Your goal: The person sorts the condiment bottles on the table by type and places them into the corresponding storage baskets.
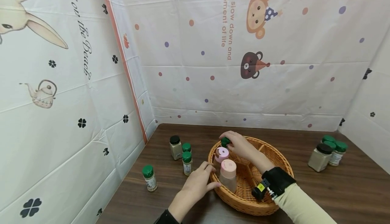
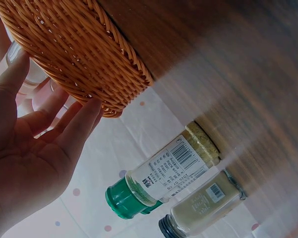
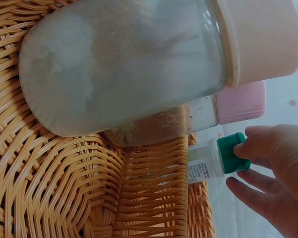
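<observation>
My right hand (image 1: 242, 146) reaches over the wicker basket (image 1: 283, 153) and pinches the green cap (image 3: 232, 152) of a small spice jar (image 3: 201, 163). That jar stands at the basket's far left, behind a woven divider (image 3: 153, 188) that hides its lower part. My left hand (image 1: 196, 181) rests on the basket's left rim, with thumb and fingers spread along the wicker. Between the hands, a jar with a pale pink lid (image 1: 228, 173) stands in the basket. Just behind it is another jar with a brighter pink lid (image 1: 221, 153).
Left of the basket stand a black-capped jar (image 1: 175, 147), a green-capped jar (image 1: 187, 164) with another behind it, and a lone green-capped jar (image 1: 150, 178). At the right, a black-capped jar (image 1: 320, 158) stands among several green-capped ones. Printed cloth (image 1: 195, 92) hangs around the table.
</observation>
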### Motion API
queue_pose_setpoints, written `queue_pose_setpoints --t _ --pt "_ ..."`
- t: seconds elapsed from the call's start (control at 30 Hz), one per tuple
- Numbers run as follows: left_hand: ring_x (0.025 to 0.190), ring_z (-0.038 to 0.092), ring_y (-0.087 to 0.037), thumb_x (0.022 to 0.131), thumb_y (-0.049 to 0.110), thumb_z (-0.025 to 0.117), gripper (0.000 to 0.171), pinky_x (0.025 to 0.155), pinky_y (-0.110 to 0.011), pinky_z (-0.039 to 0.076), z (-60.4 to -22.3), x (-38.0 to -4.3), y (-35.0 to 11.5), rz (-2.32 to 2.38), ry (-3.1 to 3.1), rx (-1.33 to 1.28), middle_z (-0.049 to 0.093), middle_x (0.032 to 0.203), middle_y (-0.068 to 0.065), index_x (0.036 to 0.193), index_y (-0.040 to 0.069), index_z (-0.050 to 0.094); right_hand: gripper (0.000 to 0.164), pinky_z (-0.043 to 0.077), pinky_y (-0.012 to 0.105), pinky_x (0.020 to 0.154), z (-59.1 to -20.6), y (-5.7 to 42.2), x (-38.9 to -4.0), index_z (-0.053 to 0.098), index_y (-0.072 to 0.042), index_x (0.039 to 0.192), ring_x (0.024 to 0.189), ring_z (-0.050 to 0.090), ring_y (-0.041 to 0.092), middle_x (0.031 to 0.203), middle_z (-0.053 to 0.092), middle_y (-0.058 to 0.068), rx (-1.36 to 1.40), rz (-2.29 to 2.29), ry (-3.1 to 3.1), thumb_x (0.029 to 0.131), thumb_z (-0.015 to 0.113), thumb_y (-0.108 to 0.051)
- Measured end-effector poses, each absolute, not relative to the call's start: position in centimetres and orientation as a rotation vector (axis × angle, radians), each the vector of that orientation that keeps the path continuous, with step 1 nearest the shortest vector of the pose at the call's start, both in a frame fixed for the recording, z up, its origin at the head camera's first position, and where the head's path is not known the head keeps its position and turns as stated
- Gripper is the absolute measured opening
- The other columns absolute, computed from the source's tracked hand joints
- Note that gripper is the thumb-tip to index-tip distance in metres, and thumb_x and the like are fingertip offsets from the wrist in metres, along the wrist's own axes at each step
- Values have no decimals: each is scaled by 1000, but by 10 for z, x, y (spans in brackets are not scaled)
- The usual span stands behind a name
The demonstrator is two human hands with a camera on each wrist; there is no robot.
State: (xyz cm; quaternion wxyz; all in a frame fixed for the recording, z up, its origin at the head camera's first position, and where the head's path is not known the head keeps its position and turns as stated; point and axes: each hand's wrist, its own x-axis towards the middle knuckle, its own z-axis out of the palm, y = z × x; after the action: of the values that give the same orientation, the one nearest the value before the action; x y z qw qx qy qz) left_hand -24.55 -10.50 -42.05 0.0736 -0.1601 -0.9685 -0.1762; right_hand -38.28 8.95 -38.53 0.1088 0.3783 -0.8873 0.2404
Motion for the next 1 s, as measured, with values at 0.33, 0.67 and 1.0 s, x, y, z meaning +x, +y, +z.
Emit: queue_pose_setpoints --t 0.33,0.67,1.0 --pt "87 66 -14 87 50 71 47 75 -29 57 -421 -246 -105 -517 -2914 -470 58 121 -1 118 17 63 33 55 47 93 -380 90 -380 62 -8 126 116 62 30 128 61 12 1085 750 -2585 93 67 -4" --pt "89 67 -15 87 50 71 47 75 -29 57 -420 -246 -104 -532 -2917 -471 58 123 -2 119 16 63 31 55 46 91 -366 81 -374 63 -9 124 116 62 28 124 63 10 1055 723 -2530 94 67 -6" --pt "90 67 -16 87 50 71 48 76 -29 57 -421 -246 -105 -530 -2924 -467 57 125 -2 120 16 63 32 54 48 93 -344 76 -368 62 -13 127 119 61 30 127 62 8 1048 686 -2555 95 67 -11"
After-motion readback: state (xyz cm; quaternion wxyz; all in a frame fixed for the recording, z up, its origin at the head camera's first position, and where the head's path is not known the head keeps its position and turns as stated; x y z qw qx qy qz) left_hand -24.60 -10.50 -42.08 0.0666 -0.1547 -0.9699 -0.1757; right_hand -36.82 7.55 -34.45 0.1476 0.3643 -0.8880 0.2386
